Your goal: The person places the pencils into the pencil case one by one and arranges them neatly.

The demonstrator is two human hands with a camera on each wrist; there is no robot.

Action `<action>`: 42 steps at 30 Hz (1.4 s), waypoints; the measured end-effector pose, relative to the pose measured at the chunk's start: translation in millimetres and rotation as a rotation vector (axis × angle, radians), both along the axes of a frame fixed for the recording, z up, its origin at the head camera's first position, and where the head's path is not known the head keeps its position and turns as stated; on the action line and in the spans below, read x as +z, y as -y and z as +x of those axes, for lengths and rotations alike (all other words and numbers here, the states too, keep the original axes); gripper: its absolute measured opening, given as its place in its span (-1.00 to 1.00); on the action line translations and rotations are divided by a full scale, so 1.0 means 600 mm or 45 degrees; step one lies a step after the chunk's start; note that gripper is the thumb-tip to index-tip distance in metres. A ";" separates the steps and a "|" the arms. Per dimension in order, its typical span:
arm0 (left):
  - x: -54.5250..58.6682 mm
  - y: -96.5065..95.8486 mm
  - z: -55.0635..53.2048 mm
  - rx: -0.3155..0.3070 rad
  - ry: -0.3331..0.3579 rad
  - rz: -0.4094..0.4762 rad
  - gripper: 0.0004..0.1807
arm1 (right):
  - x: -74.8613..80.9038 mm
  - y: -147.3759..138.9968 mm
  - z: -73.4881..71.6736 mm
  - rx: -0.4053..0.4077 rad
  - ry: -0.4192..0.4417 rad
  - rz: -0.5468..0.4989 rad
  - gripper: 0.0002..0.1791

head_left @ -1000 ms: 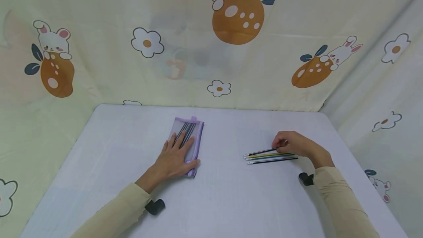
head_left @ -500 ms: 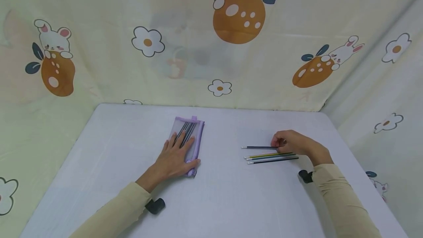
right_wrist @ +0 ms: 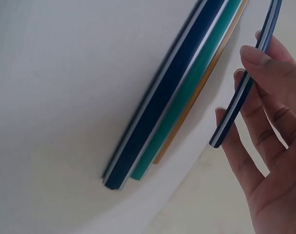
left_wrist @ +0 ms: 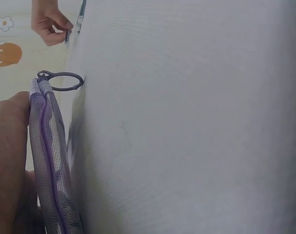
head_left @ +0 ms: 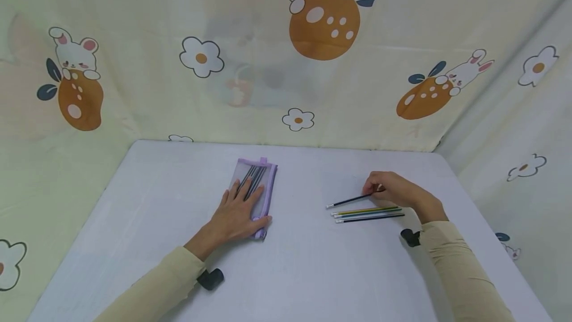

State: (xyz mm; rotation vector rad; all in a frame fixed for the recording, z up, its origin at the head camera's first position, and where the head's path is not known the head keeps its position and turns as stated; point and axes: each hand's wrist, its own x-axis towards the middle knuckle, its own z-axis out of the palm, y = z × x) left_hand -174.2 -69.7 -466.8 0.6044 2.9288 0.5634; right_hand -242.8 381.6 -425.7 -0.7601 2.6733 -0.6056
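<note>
My left hand (head_left: 234,215) lies with spread fingers across a purple mesh pencil case (head_left: 266,193), which has several dark pencils showing through its mesh. In the left wrist view the case's zipper edge (left_wrist: 52,161) ends in a ring-shaped pull (left_wrist: 65,81). My right hand (head_left: 395,190) pinches a dark blue striped pencil (right_wrist: 235,100) between thumb and fingers, its white eraser end angled down to the left. Just in front of that hand lie a yellow pencil (head_left: 362,210), a green one (right_wrist: 187,92) and a dark blue one (right_wrist: 160,107), side by side.
A white-covered table (head_left: 313,272) holds everything. Behind it hangs a cream curtain (head_left: 250,14) printed with rabbits and flowers, and another patterned curtain (head_left: 505,128) borders the right side. A black wrist device (head_left: 211,279) sits under the left sleeve.
The pencil in my right hand has come away from the others and now slants, with the hand slightly farther back and left. My left hand stays on the pencil case.
</note>
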 end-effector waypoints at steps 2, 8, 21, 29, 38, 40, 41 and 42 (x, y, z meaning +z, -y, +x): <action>-0.001 0.000 0.000 0.000 -0.004 0.003 -0.07 | 0.000 0.004 -0.002 0.007 -0.015 0.012 -0.77; -0.001 0.000 0.000 0.001 -0.003 -0.004 -0.07 | 0.002 0.018 -0.008 -0.004 -0.066 0.013 -0.74; 0.002 0.000 0.001 0.004 -0.007 -0.008 -0.07 | 0.011 0.070 -0.024 -0.011 -0.140 0.017 -0.74; 0.004 -0.001 0.002 0.006 -0.006 0.002 -0.08 | 0.016 0.119 -0.040 0.046 -0.150 0.086 -0.79; 0.001 0.000 0.001 0.004 -0.003 -0.007 -0.07 | 0.021 0.181 -0.056 0.130 -0.204 0.152 -0.82; 0.000 0.000 0.000 0.003 -0.005 -0.010 -0.07 | 0.023 0.195 -0.059 0.163 -0.217 0.161 -0.82; 0.000 0.001 0.000 0.002 -0.005 -0.011 -0.07 | 0.023 0.202 -0.061 0.176 -0.224 0.168 -0.83; 0.000 0.001 0.000 0.002 -0.005 -0.012 -0.07 | 0.024 0.208 -0.063 0.195 -0.233 0.175 -0.83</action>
